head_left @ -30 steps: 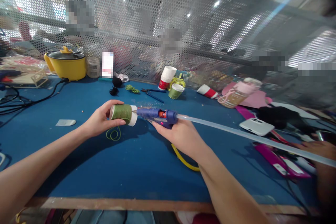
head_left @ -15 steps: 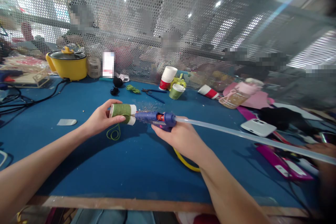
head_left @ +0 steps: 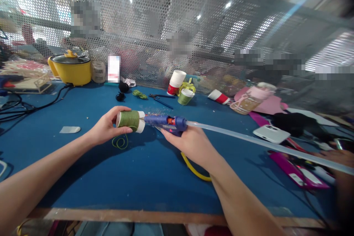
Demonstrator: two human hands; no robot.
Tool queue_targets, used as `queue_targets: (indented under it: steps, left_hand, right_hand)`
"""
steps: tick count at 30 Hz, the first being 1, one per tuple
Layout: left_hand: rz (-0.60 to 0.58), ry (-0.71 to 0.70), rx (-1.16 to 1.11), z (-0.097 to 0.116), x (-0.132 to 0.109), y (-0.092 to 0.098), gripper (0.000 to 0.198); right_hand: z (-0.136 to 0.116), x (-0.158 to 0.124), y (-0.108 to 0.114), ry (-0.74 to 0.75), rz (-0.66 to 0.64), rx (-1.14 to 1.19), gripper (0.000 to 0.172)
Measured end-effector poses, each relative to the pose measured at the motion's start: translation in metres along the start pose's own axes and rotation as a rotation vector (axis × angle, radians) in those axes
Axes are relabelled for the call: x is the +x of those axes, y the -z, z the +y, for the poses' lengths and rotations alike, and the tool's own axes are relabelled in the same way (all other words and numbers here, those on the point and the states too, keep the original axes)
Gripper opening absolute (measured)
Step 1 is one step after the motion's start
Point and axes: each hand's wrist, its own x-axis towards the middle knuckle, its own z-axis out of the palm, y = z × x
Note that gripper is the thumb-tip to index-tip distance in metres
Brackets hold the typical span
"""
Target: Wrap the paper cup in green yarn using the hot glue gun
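A white paper cup [head_left: 129, 120] wound with green yarn lies sideways in my left hand [head_left: 109, 127], its fingers and thumb closed around the wrapped part. A bare white band shows at the cup's right end. Loose green yarn [head_left: 120, 142] hangs in a loop below it. My right hand [head_left: 193, 143] is wrapped around the handle of a blue glue gun [head_left: 166, 122]. The gun's nozzle points left and meets the cup at the edge of the yarn. From the gun's rear a long clear glue stick [head_left: 243, 139] runs to the right.
Behind the hands stand a stack of paper cups [head_left: 177, 81], a green-wrapped cup [head_left: 186, 96] and pliers [head_left: 162, 99]. A yellow electric pot [head_left: 72, 69] is back left. On the right lie a white phone [head_left: 271, 134] and a magenta case [head_left: 297, 169]; another person's hand [head_left: 336, 156] is beyond.
The cup has turned in my left hand, and the yarn strand has shifted around it. The glue gun has moved slightly right along with the cup.
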Motion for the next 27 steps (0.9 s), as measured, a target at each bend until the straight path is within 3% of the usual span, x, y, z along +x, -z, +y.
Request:
queue_targets:
  steps: [6, 12, 27]
  left_hand:
    - [-0.018, -0.202, 0.151, -0.0073, 0.0005, 0.0015, 0.049]
    - [-0.045, -0.339, 0.227, -0.0065, 0.0014, 0.0020, 0.047]
    - [-0.080, -0.394, 0.364, 0.0009, -0.0010, 0.0004, 0.038]
  right_hand:
    - [0.0037, 0.0019, -0.0024, -0.056, -0.025, -0.045, 0.022]
    - [0.0058, 0.0036, -0.0041, -0.010, 0.019, -0.034, 0.018]
    - [0.0063, 0.0074, -0.0044, -0.073, -0.013, 0.011, 0.020]
